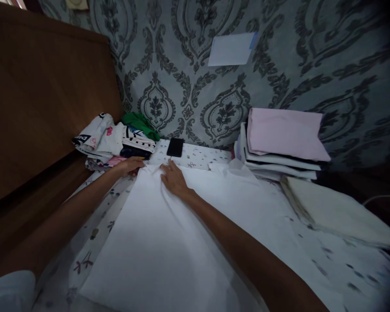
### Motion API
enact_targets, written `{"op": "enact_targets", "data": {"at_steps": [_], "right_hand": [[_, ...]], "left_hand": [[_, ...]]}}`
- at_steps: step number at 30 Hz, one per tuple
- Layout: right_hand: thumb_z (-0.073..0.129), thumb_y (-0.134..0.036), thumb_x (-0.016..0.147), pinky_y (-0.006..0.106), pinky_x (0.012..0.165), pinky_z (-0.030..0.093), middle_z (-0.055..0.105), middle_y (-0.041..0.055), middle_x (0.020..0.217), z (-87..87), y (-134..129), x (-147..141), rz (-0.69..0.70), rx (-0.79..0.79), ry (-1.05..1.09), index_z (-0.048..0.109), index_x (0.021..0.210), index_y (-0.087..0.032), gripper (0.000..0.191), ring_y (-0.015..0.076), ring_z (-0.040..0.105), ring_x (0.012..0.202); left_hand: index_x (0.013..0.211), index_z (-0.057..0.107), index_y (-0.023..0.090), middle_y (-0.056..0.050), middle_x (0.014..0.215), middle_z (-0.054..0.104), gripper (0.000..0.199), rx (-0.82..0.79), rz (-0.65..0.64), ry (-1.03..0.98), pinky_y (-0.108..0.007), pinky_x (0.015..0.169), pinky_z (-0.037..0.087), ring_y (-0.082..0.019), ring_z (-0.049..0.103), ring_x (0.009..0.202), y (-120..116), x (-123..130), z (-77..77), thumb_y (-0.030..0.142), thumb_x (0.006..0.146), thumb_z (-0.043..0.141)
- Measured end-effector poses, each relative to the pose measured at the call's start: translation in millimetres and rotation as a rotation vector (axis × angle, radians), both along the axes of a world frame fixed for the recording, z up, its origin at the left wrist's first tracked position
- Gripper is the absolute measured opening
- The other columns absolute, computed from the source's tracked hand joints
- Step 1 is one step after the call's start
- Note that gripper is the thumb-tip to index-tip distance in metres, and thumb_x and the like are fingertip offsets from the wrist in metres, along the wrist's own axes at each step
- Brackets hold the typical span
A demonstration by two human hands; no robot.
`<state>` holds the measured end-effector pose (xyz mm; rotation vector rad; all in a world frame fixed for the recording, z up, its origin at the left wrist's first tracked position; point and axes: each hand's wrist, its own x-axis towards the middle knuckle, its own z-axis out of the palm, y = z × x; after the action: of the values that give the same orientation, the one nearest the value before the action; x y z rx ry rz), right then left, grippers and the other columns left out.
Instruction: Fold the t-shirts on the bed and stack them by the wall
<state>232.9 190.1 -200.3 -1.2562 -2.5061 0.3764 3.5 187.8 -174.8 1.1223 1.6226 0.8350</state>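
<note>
A large white cloth lies spread in front of me, its far edge slightly wrinkled. My left hand is closed at the cloth's far left corner, fingers curled on the fabric. Close by on the same far edge, my right hand rests on the cloth with its fingers apart. Between the two hands the fabric puckers, and a soft crease runs from the right hand toward me. My right forearm crosses over the cloth and covers part of it.
Folded patterned clothes and a green garment are piled at left beside a wooden panel. A black phone lies near the wall. A folded stack with pink fabric and a cream cloth sit at right on the patterned sheet.
</note>
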Motion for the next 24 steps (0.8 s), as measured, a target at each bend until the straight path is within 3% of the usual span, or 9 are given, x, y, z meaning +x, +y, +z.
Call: {"op": "enact_targets", "data": {"at_steps": [5, 9, 14, 16, 18, 21, 24], "right_hand": [[0.048, -0.024, 0.097, 0.045, 0.119, 0.027, 0.016, 0.0143, 0.166, -0.1, 21, -14, -0.065, 0.002, 0.057, 0.044, 0.148, -0.018, 0.051, 0.0313, 0.017, 0.152], [0.046, -0.023, 0.097, 0.047, 0.119, 0.026, 0.017, 0.0163, 0.166, -1.4, 22, -14, -0.091, 0.051, 0.149, 0.047, 0.144, -0.015, 0.048, 0.0308, 0.018, 0.152], [0.041, -0.022, 0.097, 0.048, 0.113, 0.033, 0.045, 0.0161, 0.151, -2.4, -13, 1, 0.072, 0.101, 0.184, 0.062, 0.123, -0.016, 0.034, 0.0285, 0.038, 0.14], [0.041, -0.022, 0.097, 0.047, 0.11, 0.035, 0.054, 0.0162, 0.14, -0.8, -30, 5, 0.152, 0.077, 0.146, 0.065, 0.116, -0.016, 0.031, 0.0277, 0.045, 0.133], [0.041, -0.022, 0.098, 0.048, 0.11, 0.034, 0.058, 0.0158, 0.134, 1.3, -43, 7, 0.206, 0.061, 0.118, 0.065, 0.115, -0.016, 0.031, 0.0277, 0.048, 0.129], [0.039, -0.022, 0.099, 0.051, 0.111, 0.029, 0.057, 0.0151, 0.137, 4.4, -52, 7, 0.23, 0.057, 0.096, 0.063, 0.12, -0.017, 0.032, 0.0276, 0.048, 0.128], [0.038, -0.024, 0.1, 0.052, 0.114, 0.025, 0.051, 0.0162, 0.144, 7.7, -54, 6, 0.214, 0.036, 0.055, 0.06, 0.127, -0.016, 0.035, 0.0282, 0.043, 0.135]], "left_hand": [[0.07, 0.05, 0.019, 0.006, 0.052, 0.048, 0.027, 0.033, 0.027, 0.121, -0.02, 0.041, 0.026, -0.009, 0.043, 0.042, -2, 7, 0.3, 0.036, 0.072, 0.071], [0.083, 0.052, 0.021, 0.005, 0.061, 0.054, 0.018, 0.165, 0.087, 0.258, -0.021, 0.049, 0.033, -0.012, 0.051, 0.054, -8, 9, 1.3, 0.032, 0.078, 0.066], [0.101, 0.054, 0.022, 0.003, 0.073, 0.06, 0.028, 0.301, 0.04, 0.541, -0.023, 0.057, 0.035, -0.015, 0.056, 0.068, -28, 12, 0.5, 0.026, 0.076, 0.066], [0.104, 0.052, 0.021, 0.004, 0.07, 0.059, 0.031, 0.263, 0.026, 0.571, -0.023, 0.056, 0.035, -0.015, 0.055, 0.064, -38, 13, 0.5, 0.026, 0.077, 0.065], [0.103, 0.051, 0.021, 0.004, 0.068, 0.057, 0.032, 0.14, 0.052, 0.453, -0.023, 0.054, 0.036, -0.014, 0.054, 0.059, -47, 13, 2.8, 0.029, 0.077, 0.067], [0.091, 0.054, 0.021, 0.005, 0.064, 0.055, 0.03, -0.05, 0.077, 0.274, -0.023, 0.05, 0.036, -0.013, 0.052, 0.054, -56, 14, 10.3, 0.034, 0.073, 0.073], [0.079, 0.056, 0.02, 0.005, 0.057, 0.052, 0.028, -0.104, 0.065, 0.224, -0.023, 0.048, 0.033, -0.012, 0.048, 0.051, -62, 15, 18.0, 0.034, 0.068, 0.078]]}}
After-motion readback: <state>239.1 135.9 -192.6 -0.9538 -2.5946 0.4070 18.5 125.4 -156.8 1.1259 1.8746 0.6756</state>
